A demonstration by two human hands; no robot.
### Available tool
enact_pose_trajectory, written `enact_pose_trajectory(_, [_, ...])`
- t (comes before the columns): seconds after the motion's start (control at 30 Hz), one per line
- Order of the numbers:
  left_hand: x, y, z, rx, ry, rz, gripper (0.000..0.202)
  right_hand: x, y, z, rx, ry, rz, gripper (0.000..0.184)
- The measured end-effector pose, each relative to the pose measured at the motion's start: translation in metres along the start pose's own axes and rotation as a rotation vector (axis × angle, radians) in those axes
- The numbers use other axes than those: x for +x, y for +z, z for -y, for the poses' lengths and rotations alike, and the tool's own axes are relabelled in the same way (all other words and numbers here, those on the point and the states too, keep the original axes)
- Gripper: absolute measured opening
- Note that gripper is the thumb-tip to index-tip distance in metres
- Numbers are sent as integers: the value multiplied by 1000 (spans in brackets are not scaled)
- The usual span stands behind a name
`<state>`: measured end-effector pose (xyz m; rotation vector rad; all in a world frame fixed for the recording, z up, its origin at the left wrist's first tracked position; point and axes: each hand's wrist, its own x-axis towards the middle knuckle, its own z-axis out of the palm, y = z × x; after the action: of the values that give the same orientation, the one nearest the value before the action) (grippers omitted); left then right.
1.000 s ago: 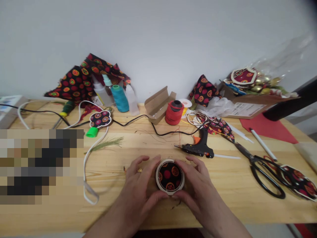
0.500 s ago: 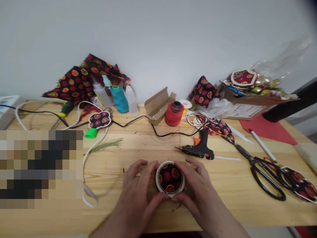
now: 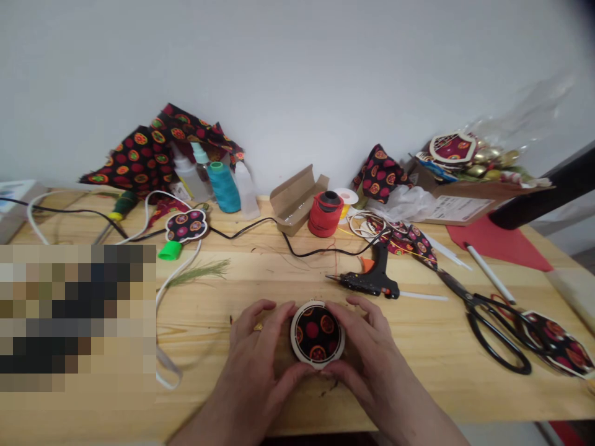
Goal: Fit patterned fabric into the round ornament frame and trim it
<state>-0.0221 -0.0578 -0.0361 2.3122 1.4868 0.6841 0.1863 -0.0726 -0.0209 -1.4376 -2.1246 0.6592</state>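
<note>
Between my two hands, low over the wooden table, is a round ornament (image 3: 318,334) with a pale wooden rim and dark fabric patterned in red and orange. My left hand (image 3: 260,350) grips its left side, thumb at the near edge and fingertips at the far edge. On the opposite side my right hand (image 3: 367,344) holds it the same way. The ornament's underside is hidden. Just beyond the right hand lies a black glue gun (image 3: 372,275) with a white glue stick in its back.
Black scissors (image 3: 483,316) and a patterned fabric piece (image 3: 558,341) lie on the right. Behind are red thread (image 3: 324,217), a small cardboard box (image 3: 297,201), teal thread (image 3: 225,189) and a filled carton (image 3: 460,204). A flower-shaped piece (image 3: 186,226) and white cord lie left; a blurred patch covers the lower left.
The view has shifted very slightly. Both hands keep the same grip on the round ornament, and nothing else has visibly moved.
</note>
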Motion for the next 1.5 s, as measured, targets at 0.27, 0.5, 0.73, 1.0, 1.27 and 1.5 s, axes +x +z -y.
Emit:
enact_pose_trajectory(0.27, [0,-6,-1,-75,-47,-73,56,-5,1,-4,130,65,-223,47])
enact_pose_trajectory(0.5, [-3,-7,-6,-60,58,8,57,-4,5,0,66,3,-73,66])
enact_pose_trajectory(0.73, [-1,-4,-7,-7,78,37,63,-3,4,-3,40,11,-80,66])
enact_pose_trajectory(1.0, [-2,0,-6,17,69,33,65,-3,5,-5,59,36,-58,67])
enact_pose_trajectory(1.27, [0,-3,-8,44,62,90,65,-3,5,-5,86,68,-23,69])
enact_pose_trajectory(1.5, [0,-2,-8,44,60,92,65,-3,5,-5,72,79,-12,69])
